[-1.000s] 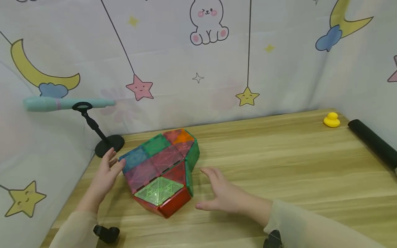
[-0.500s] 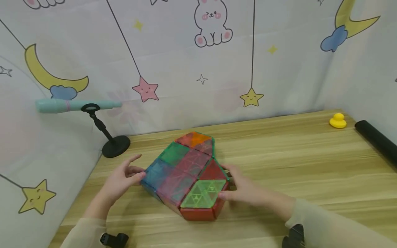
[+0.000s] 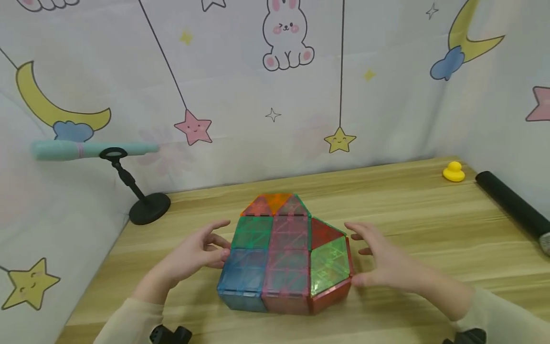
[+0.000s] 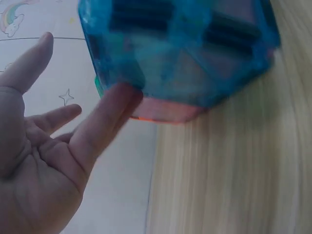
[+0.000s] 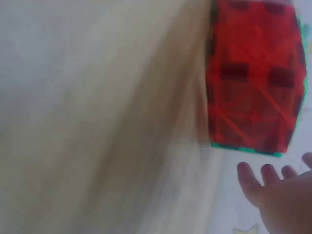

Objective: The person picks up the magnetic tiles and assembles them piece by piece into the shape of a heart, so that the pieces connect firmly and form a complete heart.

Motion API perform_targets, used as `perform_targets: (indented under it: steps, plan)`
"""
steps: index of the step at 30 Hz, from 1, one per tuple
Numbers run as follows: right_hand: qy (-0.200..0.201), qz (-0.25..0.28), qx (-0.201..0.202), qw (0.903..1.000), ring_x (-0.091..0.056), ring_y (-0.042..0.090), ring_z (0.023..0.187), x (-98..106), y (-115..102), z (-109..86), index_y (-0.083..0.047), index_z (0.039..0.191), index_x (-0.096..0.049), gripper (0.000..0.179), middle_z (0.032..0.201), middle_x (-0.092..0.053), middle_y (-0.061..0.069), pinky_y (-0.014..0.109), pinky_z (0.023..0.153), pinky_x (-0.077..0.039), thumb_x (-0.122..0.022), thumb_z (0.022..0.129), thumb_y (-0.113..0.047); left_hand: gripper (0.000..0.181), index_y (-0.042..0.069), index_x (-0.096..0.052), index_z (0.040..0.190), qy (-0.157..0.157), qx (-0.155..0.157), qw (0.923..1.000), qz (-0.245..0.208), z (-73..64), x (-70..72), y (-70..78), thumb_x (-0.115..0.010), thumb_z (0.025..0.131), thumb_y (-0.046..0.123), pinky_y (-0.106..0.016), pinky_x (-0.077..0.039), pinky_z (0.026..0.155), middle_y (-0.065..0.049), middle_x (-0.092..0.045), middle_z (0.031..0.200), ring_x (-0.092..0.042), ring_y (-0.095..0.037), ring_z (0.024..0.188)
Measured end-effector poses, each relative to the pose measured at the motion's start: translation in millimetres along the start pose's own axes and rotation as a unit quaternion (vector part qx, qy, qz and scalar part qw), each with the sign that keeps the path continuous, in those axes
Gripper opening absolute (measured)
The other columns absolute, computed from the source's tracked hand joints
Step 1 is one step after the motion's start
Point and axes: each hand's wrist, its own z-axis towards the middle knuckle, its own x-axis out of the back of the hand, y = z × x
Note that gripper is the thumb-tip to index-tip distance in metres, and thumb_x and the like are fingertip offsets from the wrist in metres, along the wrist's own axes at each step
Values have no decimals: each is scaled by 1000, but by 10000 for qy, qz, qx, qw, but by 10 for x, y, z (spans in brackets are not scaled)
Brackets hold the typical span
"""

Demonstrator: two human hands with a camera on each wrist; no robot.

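Note:
A flat, box-like build of translucent magnetic tiles [image 3: 289, 263] lies on the wooden tabletop. Its blue and pink squares face the near side, orange and red triangles form a peak at the back, and a light green and red section juts out on the right. My left hand [image 3: 197, 253] is at its left side with loosely bent fingers, fingertips right at the blue tiles [image 4: 170, 58] in the left wrist view. Beside the right section, my right hand [image 3: 386, 263] is spread, thumb tip at the red wall. The right wrist view shows those red side tiles [image 5: 256, 78] above the fingers.
A black stand [image 3: 148, 208] holding a pale teal tapered stick [image 3: 64, 150] is at the back left. A yellow rubber duck [image 3: 453, 172] and a black cylinder [image 3: 511, 208] are at the far right. A printed cloth [image 3: 240, 86] hangs behind the table.
The tile build has turned counterclockwise and shifted right, so its peak now points straight back. The right hand closed in on its right side, then opened away from it; the left hand moved right alongside.

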Motion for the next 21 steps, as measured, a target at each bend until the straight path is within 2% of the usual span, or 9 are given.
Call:
perform_targets:
  steps: [3, 6, 10, 13, 15, 17, 19, 21]
  plan:
    - [-49, -513, 203, 9985, -37, 36, 122, -65, 4, -39, -8, 148, -15, 107, 143, -19, 16, 46, 88, -46, -83, 69, -37, 74, 10, -22, 148, 20, 13, 10000, -53, 15, -53, 35, -66, 89, 22, -42, -53, 78, -21, -50, 111, -61, -30, 93]
    - [86, -709, 286, 9970, -34, 29, 123, -82, 46, -42, -5, 147, -15, 109, 144, -17, 16, 43, 89, -46, -81, 68, -42, 75, 11, -22, 147, -139, -60, 9999, -73, 19, -126, 63, -67, 88, 22, -41, -53, 78, -20, -48, 108, -62, -29, 89]
    - [199, -650, 683, 9953, -36, 27, 121, 29, 188, -17, 2, 145, -18, 109, 140, -23, 22, 36, 90, -46, -85, 64, -30, 82, 13, -16, 150, -639, -124, 9978, -125, -22, -206, 61, -69, 87, 19, -37, -51, 82, -20, -47, 109, -63, -29, 91]
    - [259, -732, 651, 9949, -41, 35, 120, 179, 284, 3, 4, 144, -19, 106, 138, -29, 25, 42, 90, -46, -84, 64, -23, 85, 15, -13, 150, -799, -264, 9965, 3, -3, -216, 33, -69, 86, 17, -36, -50, 82, -20, -48, 112, -63, -29, 94]
    - [317, -838, 461, 9949, -46, 39, 117, 264, 319, 18, 3, 144, -21, 101, 136, -34, 25, 45, 88, -46, -82, 69, -23, 85, 15, -15, 150, -593, -499, 9964, 332, 52, -184, 3, -70, 86, 18, -37, -50, 84, -21, -47, 116, -60, -29, 98]
    - [269, -849, 349, 9954, -50, 38, 114, 306, 323, 22, 3, 145, -20, 95, 135, -38, 24, 42, 88, -47, -79, 74, -23, 85, 16, -19, 150, -211, -698, 9935, 868, 124, -125, -37, -72, 84, 18, -41, -46, 90, -20, -45, 125, -55, -30, 108]
    - [88, -658, 372, 9971, -49, 37, 115, 296, 302, 14, 1, 147, -16, 97, 138, -35, 25, 35, 88, -48, -78, 77, -22, 92, 18, -19, 150, 128, -842, 9846, 1529, 195, -62, -81, -77, 79, 21, -47, -40, 97, -18, -37, 138, -44, -33, 121]
    - [-57, -479, 410, 9980, -47, 35, 116, 243, 260, -2, 0, 148, -9, 103, 142, -29, 25, 32, 88, -48, -79, 76, -24, 103, 21, -15, 151, 236, -892, 9727, 2128, 264, -21, -120, -81, 72, 27, -54, -33, 101, -15, -23, 149, -30, -36, 132]
